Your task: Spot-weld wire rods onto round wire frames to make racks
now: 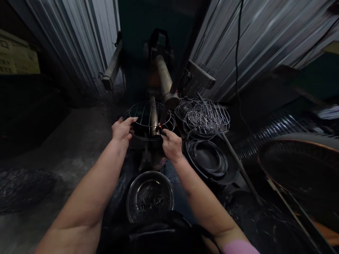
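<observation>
Forearms (87, 190), left hand (122, 131) on wire frame (140, 103), right hand (171, 145) apparently pinching

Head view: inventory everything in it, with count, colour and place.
round wire frame: 1, silver, centre, between the hands
metal pipe: 1, tan-grey, running up from the frame
stacked wire racks: several, silver, right of the frame
wire rings: a stack, silver, below the racks
steel bowl: 1, silver, below the hands
short wire pieces: many, silver, in the bowl
corrugated metal walls: 2, grey, either side
cable: 1, black, down the right wall
left hand: 1, on the frame
right hand: 1, pinching the frame by a red glow
sleeve: 1, pink, bottom right
</observation>
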Tool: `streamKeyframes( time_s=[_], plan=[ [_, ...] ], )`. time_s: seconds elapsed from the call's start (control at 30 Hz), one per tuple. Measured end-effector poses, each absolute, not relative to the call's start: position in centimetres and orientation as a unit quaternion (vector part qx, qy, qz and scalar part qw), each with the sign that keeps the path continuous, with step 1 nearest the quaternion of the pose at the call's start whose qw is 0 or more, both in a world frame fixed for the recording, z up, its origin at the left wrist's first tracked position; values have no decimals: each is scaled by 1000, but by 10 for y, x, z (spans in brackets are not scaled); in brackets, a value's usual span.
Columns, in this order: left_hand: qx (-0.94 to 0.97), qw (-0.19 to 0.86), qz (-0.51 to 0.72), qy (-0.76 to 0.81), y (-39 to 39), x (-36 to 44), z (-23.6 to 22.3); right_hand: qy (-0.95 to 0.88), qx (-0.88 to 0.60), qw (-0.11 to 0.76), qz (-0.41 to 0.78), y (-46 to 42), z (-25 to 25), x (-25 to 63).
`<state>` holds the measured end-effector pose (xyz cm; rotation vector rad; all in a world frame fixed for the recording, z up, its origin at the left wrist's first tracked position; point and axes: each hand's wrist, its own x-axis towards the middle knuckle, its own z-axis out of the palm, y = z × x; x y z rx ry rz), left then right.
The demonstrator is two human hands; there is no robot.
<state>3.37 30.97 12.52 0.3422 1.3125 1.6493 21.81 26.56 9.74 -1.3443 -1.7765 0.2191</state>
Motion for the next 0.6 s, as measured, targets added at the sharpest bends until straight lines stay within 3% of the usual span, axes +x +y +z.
streamKeyframes(
  time_s=[0.33, 0.6],
  plan=[
    [177, 501, 669, 519, 328, 10, 118, -691, -508, 504, 100, 221, 81, 226],
    [163, 479, 658, 557, 303, 16, 113, -766, -502, 216, 339, 167, 52, 234]
  ],
)
